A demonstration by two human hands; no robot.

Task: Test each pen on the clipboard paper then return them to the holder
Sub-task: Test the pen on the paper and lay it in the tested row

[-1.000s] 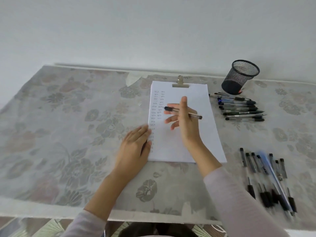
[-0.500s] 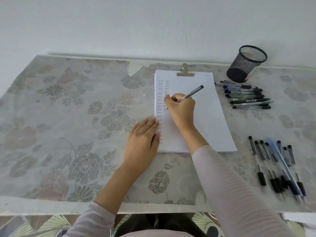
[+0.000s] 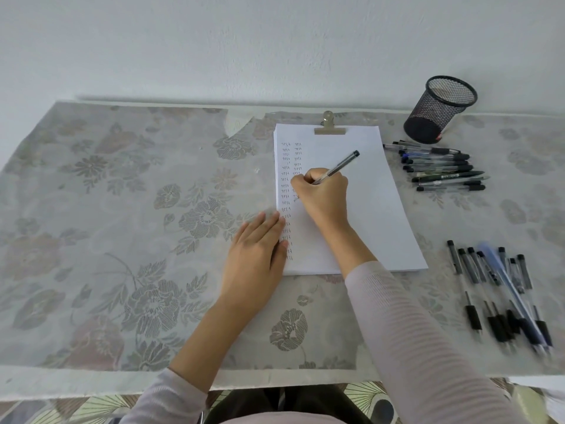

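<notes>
A table under a grey cloth with a woven flower pattern (image 3: 122,209) fills most of the view. In the far middle of it lies a white sheet of paper (image 3: 367,209). The paper has two columns of small handwritten marks down its left side.

The left hand (image 3: 256,258) lies flat, with the fingers straight and close together. Its fingertips are on the left edge of the paper and its palm is on the cloth; it holds nothing. The right hand (image 3: 324,194) rests on the paper at the second column. Its fingers are curled around a slim transparent pen with a dark end (image 3: 339,166).

At the near right a group of dark pens (image 3: 495,289) lies side by side on the cloth, a little blurred. A black round wire-mesh holder (image 3: 440,111) stands at the far right near the wall, apart from the paper. Just in front of the holder lies a row of pens (image 3: 443,169), one under the other, near the right edge of the paper.

The held pen leans up and to the right. Its tip is hidden by the fingers, so I cannot tell if it touches the paper. A small metal clip (image 3: 329,130) sits on the top edge of the paper.
</notes>
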